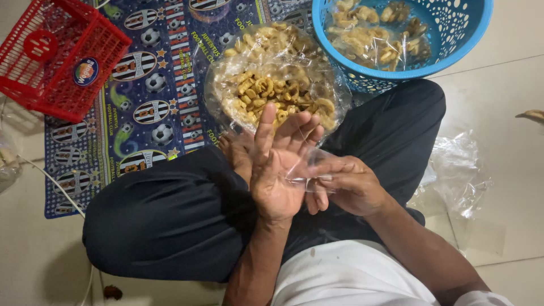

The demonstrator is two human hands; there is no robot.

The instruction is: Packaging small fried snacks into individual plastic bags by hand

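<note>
Small clear plastic bag [306,167]: empty, held above the lap between both hands. Left hand [277,170]: palm open and upright, fingers spread, pressed flat against the bag. Right hand [345,187]: fingers closed, pinching the bag's edge. Person seated cross-legged on the floor [39,249] in dark trousers [170,215]. Just ahead of the hands: large clear bag of pale curled snacks [272,85], open. Beyond it, blue perforated basket [464,28] holding filled packets. Red plastic crate [56,56] lies far left on a patterned mat [153,113]. Loose plastic sheets [459,170] lie at right
</note>
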